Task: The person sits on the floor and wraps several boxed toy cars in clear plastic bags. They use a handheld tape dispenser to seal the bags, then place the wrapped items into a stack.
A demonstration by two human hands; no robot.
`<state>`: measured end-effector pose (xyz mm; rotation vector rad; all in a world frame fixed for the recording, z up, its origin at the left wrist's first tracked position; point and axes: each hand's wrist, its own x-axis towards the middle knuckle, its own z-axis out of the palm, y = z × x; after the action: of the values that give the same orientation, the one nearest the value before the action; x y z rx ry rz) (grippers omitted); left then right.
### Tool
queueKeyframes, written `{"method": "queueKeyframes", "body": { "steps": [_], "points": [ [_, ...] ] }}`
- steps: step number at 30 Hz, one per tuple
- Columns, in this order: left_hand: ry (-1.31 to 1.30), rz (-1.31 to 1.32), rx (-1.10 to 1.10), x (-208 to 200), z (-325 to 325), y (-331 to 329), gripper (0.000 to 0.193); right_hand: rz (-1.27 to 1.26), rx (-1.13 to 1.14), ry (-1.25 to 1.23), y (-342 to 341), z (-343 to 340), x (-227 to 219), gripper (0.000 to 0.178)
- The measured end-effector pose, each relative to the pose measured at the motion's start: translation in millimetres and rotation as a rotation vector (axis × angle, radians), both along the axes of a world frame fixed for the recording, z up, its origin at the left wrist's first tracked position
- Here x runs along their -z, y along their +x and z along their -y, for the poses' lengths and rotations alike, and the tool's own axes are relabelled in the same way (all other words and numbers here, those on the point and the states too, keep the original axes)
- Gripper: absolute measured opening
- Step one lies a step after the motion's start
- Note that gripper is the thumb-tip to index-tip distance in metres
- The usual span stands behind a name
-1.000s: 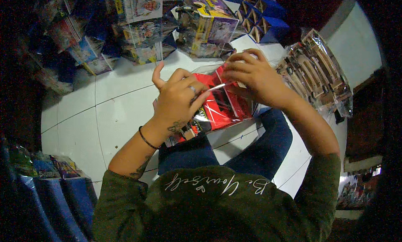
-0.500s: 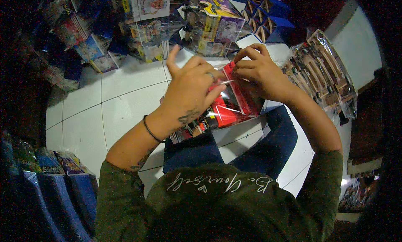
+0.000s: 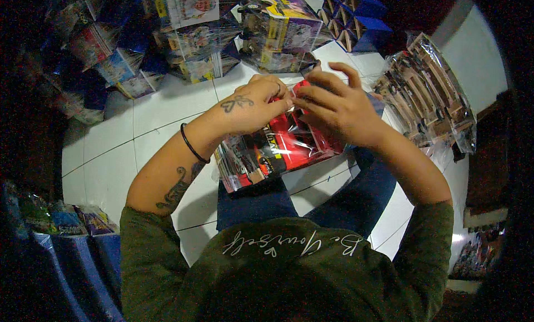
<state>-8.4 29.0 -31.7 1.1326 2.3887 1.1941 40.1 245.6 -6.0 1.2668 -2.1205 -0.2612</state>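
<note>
A red toy package (image 3: 278, 149) wrapped in clear shiny plastic rests on my lap above my blue trousers. My left hand (image 3: 253, 105), with a black band at the wrist, grips the package's top edge from the left. My right hand (image 3: 334, 105) pinches the same top edge from the right, its fingertips meeting those of the left hand. Both hands cover the upper part of the package.
Colourful boxed toys (image 3: 278, 27) and wrapped packs (image 3: 194, 38) are stacked on the white tiled floor (image 3: 111, 149) ahead. A clear bag of brown wooden pieces (image 3: 428, 94) lies at my right. Blue cartons (image 3: 361, 21) stand behind. More packs (image 3: 67, 222) sit at lower left.
Both hands have shifted along the top edge of the red package, and my left hand's raised finger has come down and closed on it. The view has tilted slightly.
</note>
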Motion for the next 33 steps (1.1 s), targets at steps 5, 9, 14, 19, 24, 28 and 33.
{"method": "queueKeyframes", "body": {
  "steps": [5,9,14,19,24,28,33],
  "points": [
    [-0.043,-0.444,-0.065,6,6,14,0.023,0.077,-0.001,0.161,-4,0,1,0.026],
    [0.030,-0.756,-0.147,18,9,35,0.013,0.295,0.009,0.168,-21,-12,5,0.020],
    [0.048,-0.798,-0.277,33,10,44,0.010,0.456,0.150,0.056,-23,-41,-34,0.018],
    [0.111,-0.784,-0.351,51,5,47,0.009,0.273,0.315,-0.137,-1,-47,-69,0.019],
    [0.165,-0.816,-0.427,61,21,56,0.009,0.298,0.086,-0.068,7,-5,11,0.025],
    [0.177,-0.711,-0.499,72,36,77,0.008,0.288,0.180,-0.033,11,17,29,0.029],
    [0.030,-0.774,-0.641,83,37,83,0.009,0.284,0.132,0.065,38,55,27,0.034]
  ]
}}
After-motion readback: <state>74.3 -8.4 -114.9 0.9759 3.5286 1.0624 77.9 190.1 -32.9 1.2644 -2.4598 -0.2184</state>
